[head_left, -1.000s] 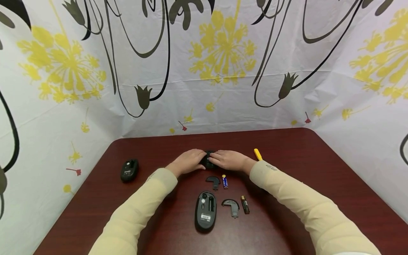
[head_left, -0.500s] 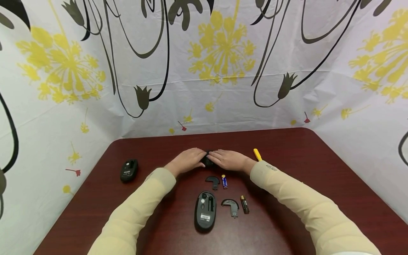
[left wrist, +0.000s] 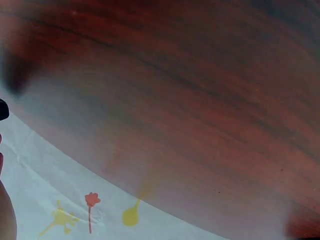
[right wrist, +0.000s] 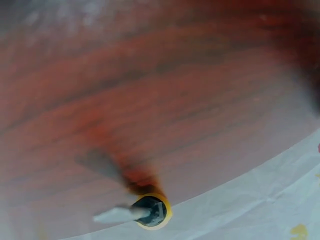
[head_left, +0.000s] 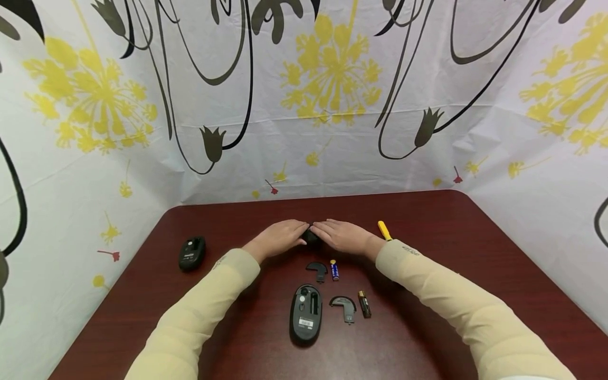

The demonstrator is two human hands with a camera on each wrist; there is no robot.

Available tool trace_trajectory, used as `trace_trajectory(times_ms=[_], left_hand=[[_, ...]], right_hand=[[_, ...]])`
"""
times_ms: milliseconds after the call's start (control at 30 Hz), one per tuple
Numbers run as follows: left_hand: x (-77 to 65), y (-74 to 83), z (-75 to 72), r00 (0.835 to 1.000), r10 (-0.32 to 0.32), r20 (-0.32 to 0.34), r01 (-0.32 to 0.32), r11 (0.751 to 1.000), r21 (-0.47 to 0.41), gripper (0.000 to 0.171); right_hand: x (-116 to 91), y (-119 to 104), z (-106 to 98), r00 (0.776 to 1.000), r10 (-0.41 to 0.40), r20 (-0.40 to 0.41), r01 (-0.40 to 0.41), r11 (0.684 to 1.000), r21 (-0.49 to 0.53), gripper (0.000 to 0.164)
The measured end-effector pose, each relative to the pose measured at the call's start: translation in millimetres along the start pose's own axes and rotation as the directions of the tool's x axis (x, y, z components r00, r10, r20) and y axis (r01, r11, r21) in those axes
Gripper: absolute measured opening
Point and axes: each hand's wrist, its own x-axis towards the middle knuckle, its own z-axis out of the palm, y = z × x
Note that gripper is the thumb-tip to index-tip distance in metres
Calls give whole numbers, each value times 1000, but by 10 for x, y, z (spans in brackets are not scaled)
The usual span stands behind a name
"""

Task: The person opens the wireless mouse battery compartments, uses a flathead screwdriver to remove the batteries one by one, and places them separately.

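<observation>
At the far middle of the table, both hands hold a small black computer mouse (head_left: 311, 236) between them in the head view. My left hand (head_left: 280, 237) grips its left side, thumb toward me. From the right, the fingers of my right hand (head_left: 344, 236) lie over its other side and hide much of it. Just nearer lie a black curved battery cover (head_left: 317, 270) and a blue battery (head_left: 334, 271). Closer still are a larger mouse (head_left: 306, 315), underside up with its battery slot uncovered, a grey curved cover (head_left: 345, 307) and a black-and-gold battery (head_left: 364, 304).
Another black mouse (head_left: 192, 254) lies underside up at the left of the dark red table (head_left: 228, 216). A yellow-handled screwdriver (head_left: 383, 230) lies beyond the right wrist; its metal tip (right wrist: 117, 215) shows in the right wrist view. Patterned white cloth (head_left: 294, 158) hangs behind the table.
Both hands have shifted slightly, the right fingers now straighter over the black mouse, and less of its underside shows. The other things on the table stay where they were.
</observation>
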Motion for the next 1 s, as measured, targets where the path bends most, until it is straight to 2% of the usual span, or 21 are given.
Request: trace_trajectory(times_ms=[133,300,433,600,700,867,933,1000], left_hand=[[1,10,-59,1000,-25,0,25,999,-30,51],[1,24,-143,997,-77,-11,75,991,-107,47],[-9,30,-227,993,-111,-49,100,977,-186,41],[-27,48,-331,987,-152,-47,134,953,-271,39],[-40,70,-376,982,-183,-37,161,929,-332,41],[-70,135,-437,969,-241,-61,188,872,-453,39],[-74,170,-460,961,-265,-73,192,838,-511,37],[-71,203,-478,954,-288,-84,193,803,-564,36]], right_hand=[[5,16,-49,999,36,-6,-36,999,26,59],[18,39,-157,995,100,-30,-95,986,139,61],[48,55,-299,987,159,-30,-146,955,259,66],[67,61,-448,973,230,-9,-210,903,376,73],[67,64,-517,966,259,-6,-232,875,426,73],[72,62,-616,961,277,3,-246,846,472,74],[72,57,-656,955,296,25,-263,804,534,71],[73,50,-692,945,323,53,-285,732,619,65]])
